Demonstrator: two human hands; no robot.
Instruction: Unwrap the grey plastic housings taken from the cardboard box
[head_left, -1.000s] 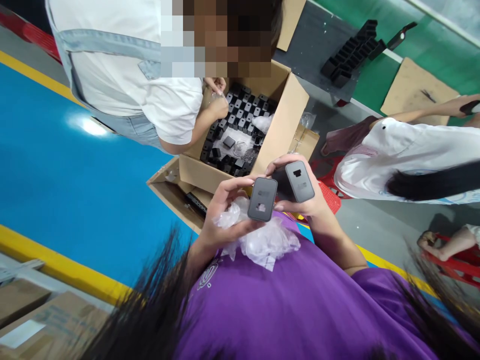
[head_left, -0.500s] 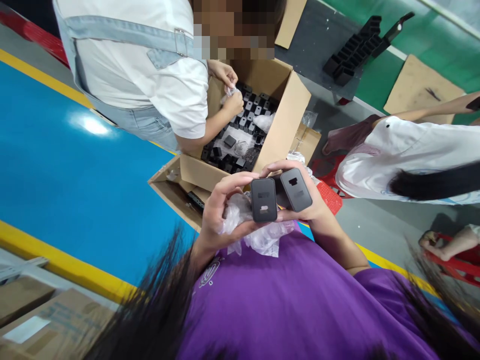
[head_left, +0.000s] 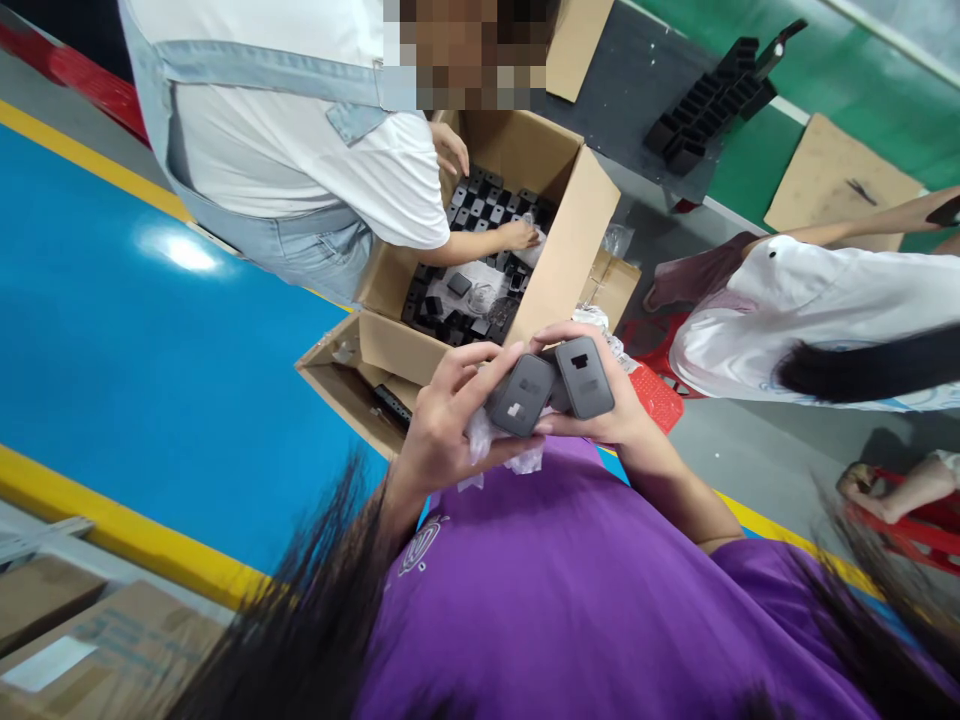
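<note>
My left hand [head_left: 450, 420] grips a black rectangular plastic case [head_left: 524, 396], its end face with small cut-outs turned up toward me. Crumpled clear plastic wrap [head_left: 480, 436] is bunched between that hand's palm and the case. In my right hand [head_left: 619, 390] is a second black rectangular case [head_left: 585, 377], tilted a little, with a notched slot in its end. The two cases are side by side, close together, in front of my purple shirt. What lies beneath them is hidden by my fingers.
Ahead stands an open cardboard box [head_left: 555, 265] holding many black cases [head_left: 480, 210]. A co-worker's hand [head_left: 519, 236] reaches into it. A lower carton [head_left: 337, 365] adjoins it at left. Black cases [head_left: 705, 105] stand on a dark tabletop; another person sits at right by a red stool [head_left: 658, 395].
The case in my left hand has tilted clockwise, and less plastic wrap shows below it. The co-worker's hand has moved right, onto the plastic inside the box.
</note>
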